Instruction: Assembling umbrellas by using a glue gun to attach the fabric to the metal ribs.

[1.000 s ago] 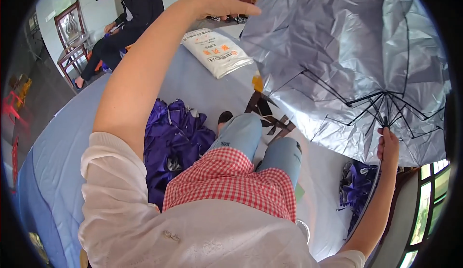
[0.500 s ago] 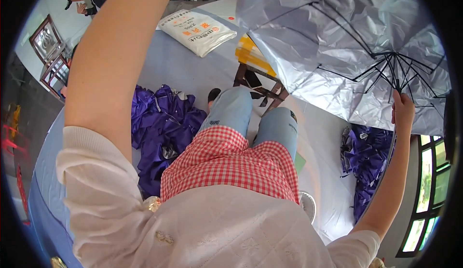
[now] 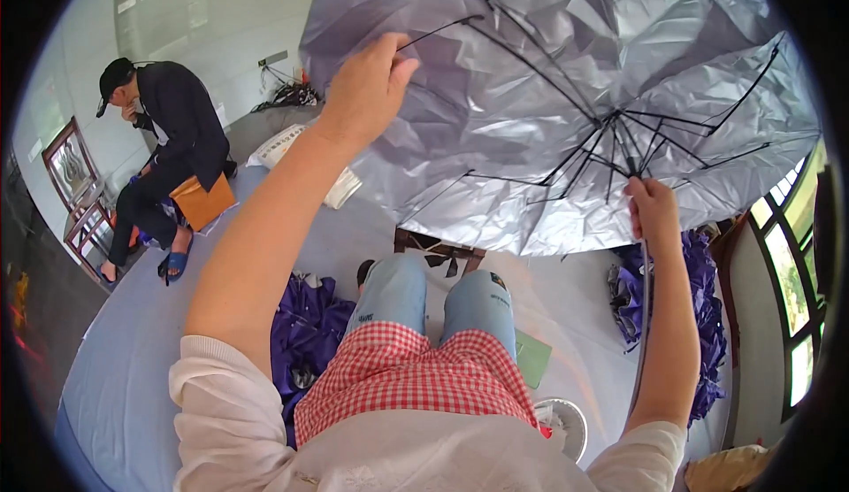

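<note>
Head view shows an open umbrella of wrinkled silver fabric (image 3: 531,129) raised in front of me. My right hand (image 3: 653,213) is closed around its thin shaft (image 3: 646,280), below the black metal ribs (image 3: 613,119). My left hand (image 3: 367,94) has fingers bent at one rib; I cannot tell whether they pinch. Leftward sits a person in dark jacket (image 3: 181,107).

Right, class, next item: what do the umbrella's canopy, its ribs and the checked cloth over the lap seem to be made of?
Canopy: probably thin coated synthetic fabric, silvery and shiny; sharp creases catch bright highlights.
Ribs: likely black-finished metal, being slender and straight; some plastic is possible.
Checked cloth: matt fabric, perhaps cotton; it drapes softly without glare.
</note>
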A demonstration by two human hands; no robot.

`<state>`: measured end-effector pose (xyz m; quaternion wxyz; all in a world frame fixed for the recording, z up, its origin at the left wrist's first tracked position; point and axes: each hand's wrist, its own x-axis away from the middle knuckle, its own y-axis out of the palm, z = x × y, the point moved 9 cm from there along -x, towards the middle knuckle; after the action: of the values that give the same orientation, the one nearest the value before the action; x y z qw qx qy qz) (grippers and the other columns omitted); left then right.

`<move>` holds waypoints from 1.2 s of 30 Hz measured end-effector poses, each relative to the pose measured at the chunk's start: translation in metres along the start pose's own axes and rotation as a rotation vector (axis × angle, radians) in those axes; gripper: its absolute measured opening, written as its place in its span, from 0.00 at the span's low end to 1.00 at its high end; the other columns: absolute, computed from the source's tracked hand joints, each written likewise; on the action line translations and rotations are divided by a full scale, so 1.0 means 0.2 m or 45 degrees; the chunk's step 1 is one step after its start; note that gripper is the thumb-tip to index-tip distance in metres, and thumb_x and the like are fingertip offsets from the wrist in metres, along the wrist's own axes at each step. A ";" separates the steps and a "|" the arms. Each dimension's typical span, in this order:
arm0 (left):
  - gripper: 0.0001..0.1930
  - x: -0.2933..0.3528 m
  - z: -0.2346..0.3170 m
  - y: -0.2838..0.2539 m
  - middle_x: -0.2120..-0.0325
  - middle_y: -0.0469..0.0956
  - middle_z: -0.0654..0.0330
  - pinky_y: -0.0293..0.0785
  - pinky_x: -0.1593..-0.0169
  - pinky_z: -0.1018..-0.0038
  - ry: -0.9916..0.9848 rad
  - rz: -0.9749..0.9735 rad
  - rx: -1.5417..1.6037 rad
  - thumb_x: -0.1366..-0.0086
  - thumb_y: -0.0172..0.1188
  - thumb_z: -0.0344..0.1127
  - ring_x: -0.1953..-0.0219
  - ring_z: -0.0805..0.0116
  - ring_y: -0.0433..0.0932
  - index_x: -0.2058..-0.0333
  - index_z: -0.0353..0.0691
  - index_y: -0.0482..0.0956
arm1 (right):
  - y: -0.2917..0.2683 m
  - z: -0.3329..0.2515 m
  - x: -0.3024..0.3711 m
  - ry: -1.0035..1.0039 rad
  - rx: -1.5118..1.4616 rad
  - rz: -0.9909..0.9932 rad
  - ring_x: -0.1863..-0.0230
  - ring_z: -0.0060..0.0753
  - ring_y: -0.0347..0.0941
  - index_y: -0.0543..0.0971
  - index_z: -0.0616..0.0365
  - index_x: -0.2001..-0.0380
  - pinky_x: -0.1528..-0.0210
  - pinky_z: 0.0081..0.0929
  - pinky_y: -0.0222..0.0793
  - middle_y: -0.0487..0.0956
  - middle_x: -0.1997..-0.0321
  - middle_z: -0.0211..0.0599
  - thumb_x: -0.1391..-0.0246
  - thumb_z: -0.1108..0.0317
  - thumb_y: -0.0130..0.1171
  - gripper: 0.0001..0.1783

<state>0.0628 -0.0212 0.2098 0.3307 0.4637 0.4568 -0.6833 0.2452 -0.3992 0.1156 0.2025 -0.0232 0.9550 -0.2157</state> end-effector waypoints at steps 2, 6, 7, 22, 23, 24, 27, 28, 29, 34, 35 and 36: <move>0.13 -0.06 -0.02 -0.05 0.64 0.75 0.50 0.71 0.56 0.61 -0.029 -0.047 -0.016 0.42 0.59 0.29 0.60 0.47 0.74 0.59 0.36 0.71 | 0.01 -0.02 0.00 -0.051 -0.031 -0.031 0.94 0.18 0.57 0.76 0.64 0.73 0.93 0.20 0.51 0.65 0.88 0.27 0.41 0.60 0.53 0.16; 0.12 0.05 0.23 -0.46 0.63 0.73 0.53 0.69 0.56 0.67 0.641 0.629 -0.248 0.42 0.57 0.26 0.60 0.58 0.71 0.59 0.36 0.70 | 0.01 0.08 0.01 0.090 -0.068 0.010 0.92 0.16 0.58 0.76 0.62 0.71 0.93 0.19 0.52 0.65 0.87 0.25 0.40 0.59 0.51 0.16; 0.10 0.08 0.12 -0.56 0.64 0.72 0.55 0.69 0.58 0.70 0.410 0.727 -0.089 0.41 0.56 0.25 0.63 0.62 0.70 0.60 0.36 0.69 | 0.02 0.08 0.02 0.149 -0.093 0.010 0.92 0.15 0.58 0.76 0.62 0.71 0.92 0.19 0.51 0.65 0.87 0.23 0.40 0.58 0.52 0.16; 0.14 -0.32 0.11 -0.66 0.76 0.73 0.64 0.66 0.65 0.79 -0.281 0.501 0.610 0.39 0.58 0.40 0.72 0.79 0.67 0.69 0.32 0.75 | 0.04 0.14 0.04 0.218 -0.269 -0.054 0.92 0.14 0.57 0.76 0.60 0.73 0.93 0.17 0.49 0.64 0.88 0.22 0.40 0.59 0.52 0.16; 0.15 -0.39 0.17 -0.68 0.78 0.72 0.64 0.66 0.66 0.78 -0.227 0.451 0.536 0.40 0.59 0.42 0.72 0.78 0.67 0.71 0.32 0.74 | 0.03 0.12 0.03 0.178 -0.232 -0.056 0.92 0.14 0.56 0.76 0.61 0.74 0.93 0.17 0.49 0.64 0.88 0.21 0.40 0.58 0.52 0.16; 0.16 -0.42 0.25 -0.72 0.80 0.71 0.65 0.65 0.69 0.77 -0.079 0.565 0.437 0.41 0.60 0.43 0.75 0.78 0.66 0.73 0.32 0.73 | 0.02 0.14 0.03 0.168 -0.190 -0.060 0.92 0.14 0.56 0.76 0.61 0.74 0.92 0.17 0.49 0.63 0.88 0.21 0.41 0.58 0.53 0.17; 0.16 -0.33 0.55 -0.71 0.89 0.62 0.69 0.55 0.80 0.77 0.317 0.598 0.245 0.40 0.61 0.38 0.83 0.81 0.58 0.80 0.34 0.69 | 0.11 0.21 -0.03 0.121 -0.242 -0.061 0.92 0.16 0.57 0.78 0.62 0.70 0.91 0.19 0.49 0.64 0.88 0.23 0.40 0.55 0.54 0.19; 0.17 -0.25 0.65 -0.58 0.89 0.61 0.69 0.54 0.80 0.78 0.192 0.369 0.303 0.38 0.61 0.38 0.83 0.82 0.57 0.80 0.34 0.69 | 0.15 0.18 0.00 0.134 -0.211 -0.027 0.92 0.16 0.56 0.78 0.62 0.71 0.90 0.19 0.49 0.64 0.88 0.23 0.40 0.56 0.53 0.18; 0.17 -0.17 0.63 -0.44 0.88 0.64 0.68 0.57 0.79 0.78 0.069 0.145 0.312 0.38 0.61 0.40 0.82 0.81 0.60 0.79 0.34 0.70 | 0.19 0.14 0.01 0.099 -0.271 -0.072 0.92 0.16 0.56 0.77 0.63 0.72 0.90 0.19 0.50 0.65 0.88 0.24 0.40 0.56 0.53 0.18; 0.20 -0.03 0.60 0.09 0.81 0.73 0.63 0.66 0.75 0.79 -0.194 -0.099 0.562 0.35 0.56 0.48 0.77 0.76 0.71 0.70 0.31 0.73 | 0.33 -0.04 0.18 0.026 -0.397 -0.157 0.90 0.19 0.63 0.78 0.66 0.76 0.89 0.19 0.57 0.70 0.87 0.30 0.44 0.62 0.55 0.16; 0.22 -0.05 0.55 0.16 0.77 0.75 0.60 0.69 0.73 0.78 -0.413 -0.074 0.775 0.34 0.53 0.50 0.74 0.73 0.74 0.67 0.31 0.72 | 0.34 -0.03 0.23 0.057 -0.401 -0.166 0.90 0.20 0.64 0.78 0.66 0.77 0.88 0.19 0.58 0.71 0.87 0.30 0.44 0.63 0.56 0.16; 0.24 -0.05 0.51 0.22 0.74 0.77 0.56 0.72 0.71 0.77 -0.632 -0.059 0.987 0.34 0.50 0.53 0.71 0.69 0.77 0.64 0.31 0.72 | 0.35 -0.01 0.29 0.098 -0.411 -0.169 0.90 0.20 0.65 0.77 0.66 0.78 0.88 0.19 0.58 0.72 0.87 0.31 0.45 0.63 0.56 0.15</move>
<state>0.0719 -0.1320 0.2208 0.2168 0.3651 0.0846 -0.9014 0.1940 -0.3431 0.0667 0.1448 -0.1101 0.9806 -0.0732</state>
